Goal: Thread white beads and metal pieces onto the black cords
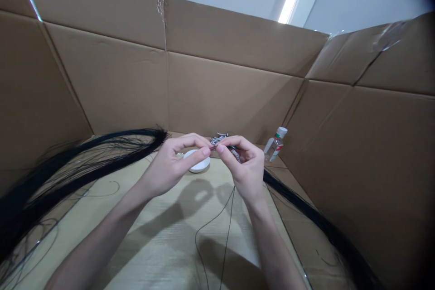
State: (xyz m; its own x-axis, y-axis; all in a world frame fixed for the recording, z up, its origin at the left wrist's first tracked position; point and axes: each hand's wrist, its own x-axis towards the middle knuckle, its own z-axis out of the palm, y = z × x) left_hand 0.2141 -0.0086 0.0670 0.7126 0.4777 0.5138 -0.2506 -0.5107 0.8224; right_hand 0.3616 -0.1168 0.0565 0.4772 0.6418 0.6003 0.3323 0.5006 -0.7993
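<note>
Both hands meet at mid-view, above the pale board, fingertips almost touching. My left hand (170, 165) pinches between thumb and index finger a thin dark strand that looks like cord. From the other side my right hand (249, 167) pinches the same small piece, its thumb tip close to the left thumb. Below the right hand two lengths of thin dark cord (228, 226) hang toward me. Fingers hide most of what lies between the tips. A white round dish (199, 163) sits behind the left fingers, partly covered by them.
Long bundles of black strands lie at the left (102, 163) and right (302, 204). A clear bottle with a white cap (273, 145) stands back right. Behind my hands is a small black-and-white pile (219, 137). Cardboard walls (231, 90) surround the pale board (163, 253).
</note>
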